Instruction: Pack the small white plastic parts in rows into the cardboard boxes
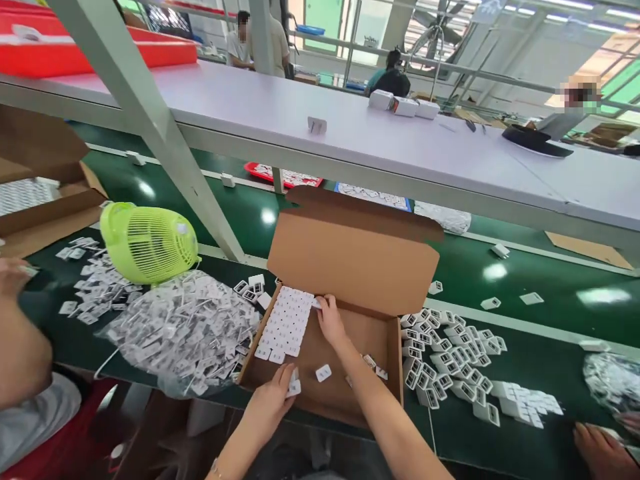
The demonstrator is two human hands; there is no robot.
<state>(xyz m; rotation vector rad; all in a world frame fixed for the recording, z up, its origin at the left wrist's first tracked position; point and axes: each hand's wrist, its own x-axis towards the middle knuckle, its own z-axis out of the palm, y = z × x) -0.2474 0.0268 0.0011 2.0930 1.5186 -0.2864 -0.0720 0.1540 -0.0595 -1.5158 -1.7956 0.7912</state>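
An open cardboard box (353, 267) lies in front of me, its lid tilted up at the back. Rows of small white charger pieces (287, 320) fill its left side. My right hand (331, 321) reaches inside, its fingers closed on a white charger piece (317, 303) at the far end of the rows. Near the box's front left corner, my left hand (273, 397) pinches another white charger piece (294, 385). One loose white piece (323, 373) rests on the box floor between my arms; a few more lie partly hidden beside my right forearm.
Left of the box, a plastic bag heaped with small white parts (190, 327) sits under a lime-green basket (150, 243). White charger housings (450, 357) crowd the right side. A slanting metal post (160, 147) and a white shelf (250, 100) stand ahead. Other people's hands (603, 450) flank me.
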